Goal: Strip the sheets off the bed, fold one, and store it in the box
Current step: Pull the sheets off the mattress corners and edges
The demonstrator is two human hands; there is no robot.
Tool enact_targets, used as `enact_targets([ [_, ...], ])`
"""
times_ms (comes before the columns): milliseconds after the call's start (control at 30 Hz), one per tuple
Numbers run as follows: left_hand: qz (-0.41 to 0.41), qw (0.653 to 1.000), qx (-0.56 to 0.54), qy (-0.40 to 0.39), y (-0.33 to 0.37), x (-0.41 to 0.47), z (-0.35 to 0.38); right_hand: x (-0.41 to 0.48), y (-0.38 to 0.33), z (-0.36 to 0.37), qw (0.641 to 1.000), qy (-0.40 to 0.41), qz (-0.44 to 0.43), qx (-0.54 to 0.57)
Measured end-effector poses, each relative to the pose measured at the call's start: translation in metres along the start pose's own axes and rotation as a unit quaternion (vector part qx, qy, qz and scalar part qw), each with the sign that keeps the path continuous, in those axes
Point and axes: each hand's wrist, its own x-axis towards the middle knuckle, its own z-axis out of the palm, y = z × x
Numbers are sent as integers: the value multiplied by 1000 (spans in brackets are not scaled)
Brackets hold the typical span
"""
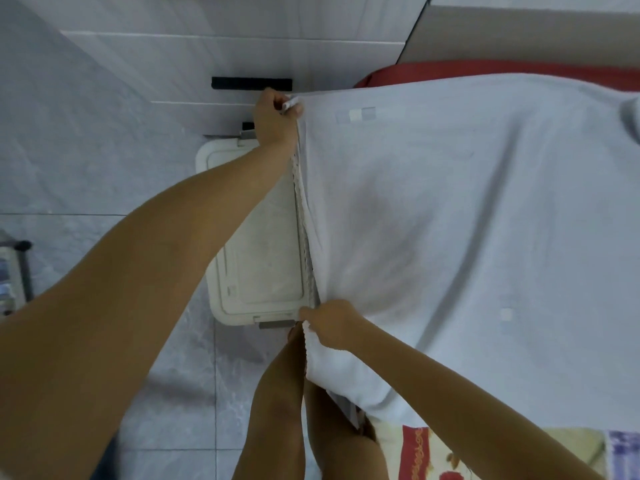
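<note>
One white sheet (450,202) fills the right of the view. It is draped over the bed, and its lace-trimmed edge is stretched straight between two hands. One red mattress (485,69) shows past its far edge. The tiled floor (86,150) lies at the left, and a white cabinet (207,46) with one black handle (251,84) stands beyond it. One white plastic box (256,265) sits on the floor under the stretched edge. Its lid is on, its two grey clasps are visible, and its contents are hidden. The left hand (277,116) pinches the sheet's far corner. The right hand (329,323) grips the near end, fingers curled round bunched cloth.
</note>
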Motion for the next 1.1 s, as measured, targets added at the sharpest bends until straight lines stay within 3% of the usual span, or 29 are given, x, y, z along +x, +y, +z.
enact_targets([
  [133, -27, 1000, 7, 1, -6, 13, 10, 12, -6, -6, 996, 18, -12, 89],
  [300, -62, 998, -29, 3, -18, 23, 22, 1, 1, 1, 963, 193, -48, 182],
  [400, -117, 991, -59, 8, -27, 18, 29, -20, 17, 2, 915, 381, 53, 120],
  [467, -186, 979, -80, -30, -35, 14, 31, -36, 35, 4, 885, 438, 146, 57],
  [567, -288, 941, -73, -163, -47, -9, 24, -59, 63, 5, 864, 424, 271, 19],
  [667, -323, 911, -30, -256, -68, -49, 18, -75, 83, 17, 866, 374, 325, 63],
  [767, -354, 897, -41, -261, -93, -107, 18, -85, 87, 33, 884, 340, 314, 63],
  [933, -449, 837, -70, -303, -145, -231, 9, -106, 69, 83, 914, 317, 254, 4],
  [1100, -451, 856, -25, -253, -191, -300, -24, -139, 51, 142, 905, 342, 241, 72],
])
